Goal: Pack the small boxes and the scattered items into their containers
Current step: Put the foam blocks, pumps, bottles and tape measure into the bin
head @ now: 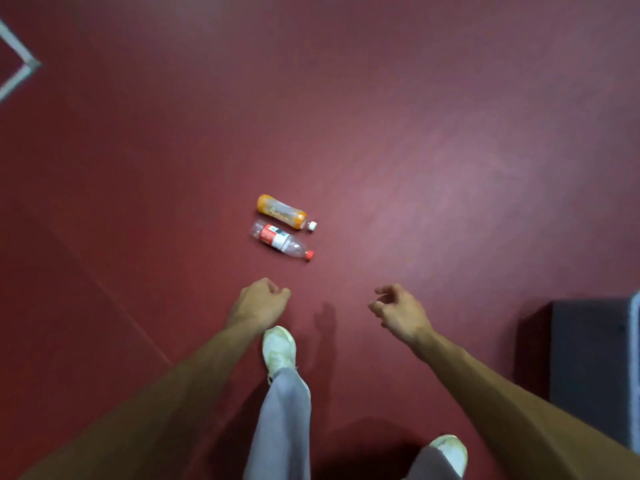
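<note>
Two plastic bottles lie side by side on the red floor ahead of me. The farther one is an orange-labelled bottle [282, 212] with a white cap. The nearer one is a clear bottle [281, 241] with a red label and a red cap. Both caps point right. My left hand [260, 301] hangs below and slightly left of them, fingers loosely curled, holding nothing. My right hand [398, 311] is out to the right of it, fingers relaxed and half curled, also holding nothing. Neither hand touches a bottle.
The red floor [415, 150] spreads all around. A dark grey box-like object [588, 355] stands at the right edge near my right arm. White painted lines [20, 71] mark the floor at the far left. My white shoes [278, 348] and grey trousers show below.
</note>
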{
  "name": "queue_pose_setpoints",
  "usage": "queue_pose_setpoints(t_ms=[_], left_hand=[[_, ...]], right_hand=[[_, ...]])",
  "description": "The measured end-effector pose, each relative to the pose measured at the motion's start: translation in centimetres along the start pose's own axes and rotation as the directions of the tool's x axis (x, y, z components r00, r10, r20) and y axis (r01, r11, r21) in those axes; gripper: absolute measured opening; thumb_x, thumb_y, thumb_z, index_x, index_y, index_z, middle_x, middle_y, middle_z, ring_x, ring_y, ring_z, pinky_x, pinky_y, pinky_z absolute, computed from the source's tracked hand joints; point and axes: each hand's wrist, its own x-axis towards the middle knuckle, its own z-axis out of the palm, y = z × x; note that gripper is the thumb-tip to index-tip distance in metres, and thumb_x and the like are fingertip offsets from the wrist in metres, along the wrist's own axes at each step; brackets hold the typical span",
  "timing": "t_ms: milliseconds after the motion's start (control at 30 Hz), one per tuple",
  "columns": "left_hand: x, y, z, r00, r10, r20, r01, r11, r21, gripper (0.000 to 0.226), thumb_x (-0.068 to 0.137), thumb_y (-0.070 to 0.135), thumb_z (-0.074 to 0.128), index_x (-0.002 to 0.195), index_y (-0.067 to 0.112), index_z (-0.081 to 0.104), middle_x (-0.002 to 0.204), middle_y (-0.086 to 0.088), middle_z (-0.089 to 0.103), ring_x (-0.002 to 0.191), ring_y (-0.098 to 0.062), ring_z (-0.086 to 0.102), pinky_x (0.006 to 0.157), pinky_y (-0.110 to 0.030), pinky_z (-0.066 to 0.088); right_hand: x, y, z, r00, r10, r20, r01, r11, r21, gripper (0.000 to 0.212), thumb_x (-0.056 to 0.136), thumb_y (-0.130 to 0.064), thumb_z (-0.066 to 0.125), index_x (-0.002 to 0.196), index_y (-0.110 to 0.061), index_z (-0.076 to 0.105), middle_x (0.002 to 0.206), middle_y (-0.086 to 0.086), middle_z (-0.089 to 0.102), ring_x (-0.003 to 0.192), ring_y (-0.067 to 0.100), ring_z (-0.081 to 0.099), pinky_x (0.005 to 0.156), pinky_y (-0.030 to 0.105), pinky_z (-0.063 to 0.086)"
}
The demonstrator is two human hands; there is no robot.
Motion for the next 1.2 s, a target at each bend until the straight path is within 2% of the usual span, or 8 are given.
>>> queue_pose_setpoints(t_ms=[100, 200, 433, 600, 767, 867, 1000, 1200], left_hand=[[4.7, -5.3, -3.6, 0.995, -0.095, 0.013, 0.096, 0.991, -0.092, 0.013, 0.085, 0.033, 0.052, 0.080, 0.022, 0.057, 0.106, -0.006, 0.068, 0.107, -0.029, 0.060, 0.087, -0.030, 0.043], [9.0, -8.8, -5.9, 0.983, -0.184, 0.024, 0.185, 0.968, -0.171, 0.021, 0.088, 0.031, 0.052, 0.073, 0.017, 0.055, 0.107, -0.009, 0.069, 0.109, -0.029, 0.059, 0.089, -0.030, 0.043], [18.8, -9.6, -5.3, 0.968, -0.251, 0.017, 0.230, 0.855, -0.465, 0.019, 0.087, 0.031, 0.058, 0.099, 0.018, 0.064, 0.105, -0.006, 0.069, 0.105, -0.025, 0.062, 0.089, -0.031, 0.044], [27.7, -6.3, -0.6, 0.915, -0.382, 0.127, 0.343, 0.575, -0.743, 0.021, 0.083, 0.034, 0.061, 0.099, 0.021, 0.059, 0.105, -0.005, 0.067, 0.100, -0.025, 0.064, 0.087, -0.035, 0.047], [36.2, -4.7, 6.3, 0.832, -0.481, 0.275, 0.457, 0.316, -0.831, 0.014, 0.086, 0.022, 0.062, 0.082, 0.018, 0.050, 0.098, -0.009, 0.064, 0.084, -0.024, 0.064, 0.061, -0.026, 0.047], [40.1, -4.4, 9.9, 0.809, -0.516, 0.282, 0.482, 0.306, -0.821, 0.019, 0.079, 0.029, 0.069, 0.083, 0.015, 0.056, 0.098, -0.007, 0.067, 0.091, -0.023, 0.065, 0.076, -0.028, 0.049], [43.6, -3.3, 13.1, 0.786, -0.533, 0.311, 0.527, 0.317, -0.788, 0.070, 0.071, 0.045, 0.075, 0.121, 0.007, 0.045, 0.121, -0.008, 0.061, 0.110, -0.026, 0.060, 0.094, -0.033, 0.048], [42.2, -1.7, 12.4, 0.783, -0.597, 0.174, 0.477, 0.397, -0.784, 0.067, 0.065, 0.042, 0.080, 0.114, 0.009, 0.048, 0.112, -0.008, 0.065, 0.103, -0.026, 0.064, 0.086, -0.032, 0.051]], right_hand=[[3.9, -4.0, 7.2, 0.995, 0.095, 0.041, -0.096, 0.995, 0.008, 0.057, 0.063, -0.033, 0.063, 0.115, -0.012, 0.058, 0.103, 0.009, 0.066, 0.105, 0.033, 0.063, 0.094, 0.049, 0.050], [6.0, -10.0, 12.2, 0.994, 0.089, 0.059, -0.085, 0.993, -0.077, 0.050, 0.075, -0.027, 0.066, 0.122, -0.012, 0.055, 0.109, 0.008, 0.065, 0.105, 0.029, 0.063, 0.093, 0.041, 0.051], [16.6, -17.9, 15.5, 0.958, -0.234, 0.165, 0.283, 0.863, -0.418, 0.052, 0.082, -0.025, 0.064, 0.130, -0.015, 0.046, 0.126, 0.009, 0.055, 0.107, 0.028, 0.060, 0.093, 0.034, 0.047], [27.6, -19.2, 16.0, 0.949, -0.207, 0.239, 0.308, 0.775, -0.552, 0.059, 0.081, -0.030, 0.064, 0.133, -0.013, 0.042, 0.128, 0.012, 0.053, 0.113, 0.029, 0.055, 0.096, 0.036, 0.046], [38.3, -17.8, 18.1, 0.930, -0.221, 0.293, 0.360, 0.710, -0.606, 0.081, 0.080, -0.035, 0.070, 0.145, -0.014, 0.028, 0.139, 0.015, 0.040, 0.128, 0.030, 0.044, 0.104, 0.037, 0.037], [43.1, -17.1, 19.7, 0.907, -0.235, 0.350, 0.415, 0.648, -0.639, 0.090, 0.080, -0.036, 0.071, 0.150, -0.014, 0.020, 0.142, 0.015, 0.036, 0.133, 0.031, 0.035, 0.108, 0.036, 0.030], [46.3, -14.8, 21.7, 0.895, -0.214, 0.392, 0.427, 0.666, -0.611, 0.092, 0.076, -0.027, 0.075, 0.149, -0.018, 0.020, 0.141, 0.010, 0.042, 0.132, 0.027, 0.037, 0.105, 0.033, 0.033], [44.8, -13.1, 20.7, 0.934, -0.178, 0.311, 0.317, 0.814, -0.487, 0.065, 0.069, -0.027, 0.075, 0.126, -0.023, 0.045, 0.112, 0.002, 0.063, 0.098, 0.019, 0.062, 0.083, 0.028, 0.053]])
